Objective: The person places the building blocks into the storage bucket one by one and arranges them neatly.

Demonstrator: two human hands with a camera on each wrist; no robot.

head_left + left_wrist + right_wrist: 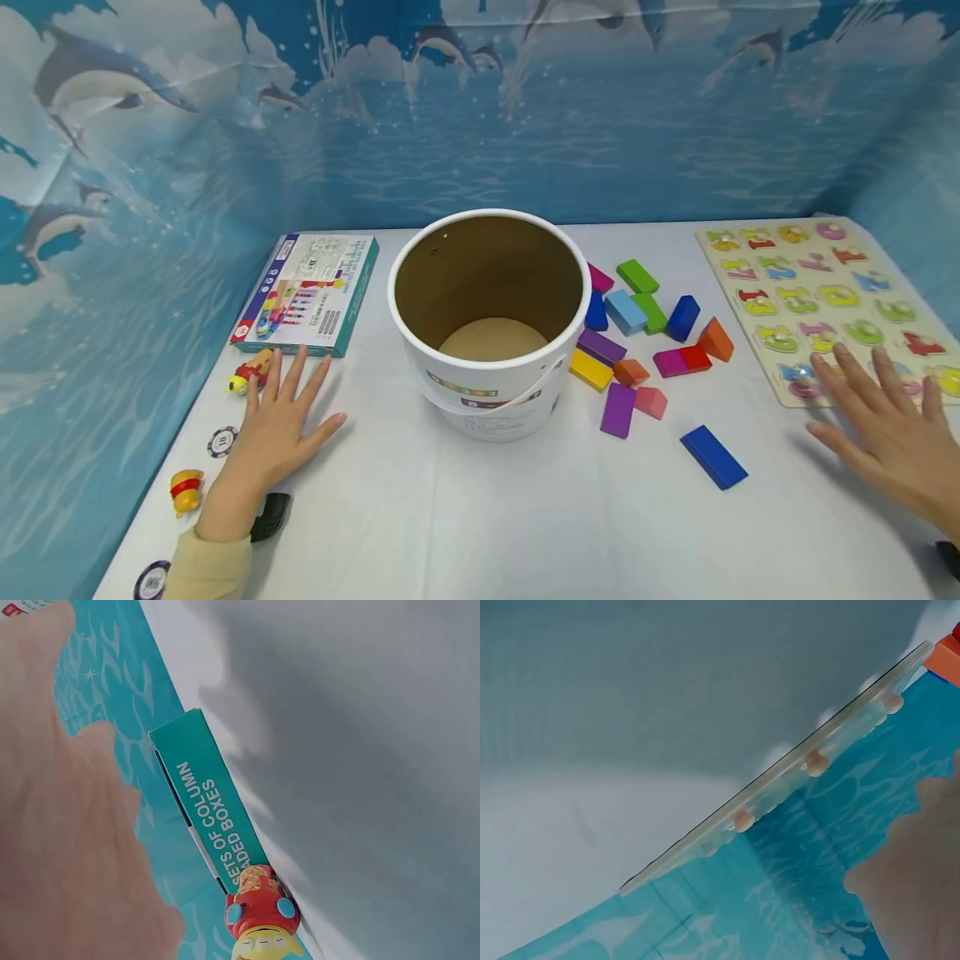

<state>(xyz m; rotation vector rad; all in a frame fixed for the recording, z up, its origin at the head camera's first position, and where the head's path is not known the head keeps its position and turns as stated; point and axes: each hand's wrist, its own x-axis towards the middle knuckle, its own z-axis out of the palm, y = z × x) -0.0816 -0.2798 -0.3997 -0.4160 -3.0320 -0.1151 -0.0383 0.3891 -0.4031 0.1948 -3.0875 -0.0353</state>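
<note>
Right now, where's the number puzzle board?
In the head view, the number puzzle board lies on the right, beyond the coloured blocks, its near edge partly hidden by the right hand.

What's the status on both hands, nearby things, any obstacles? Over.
Left hand spread, gripping nothing, near toy figure and box. Right hand spread, gripping nothing, near number board. Possible obstacle: bucket between hands.

Head view: number board [840, 314] cropped at right, lower chip [152, 581] cropped below; small box print [322, 265] illegible.
</note>
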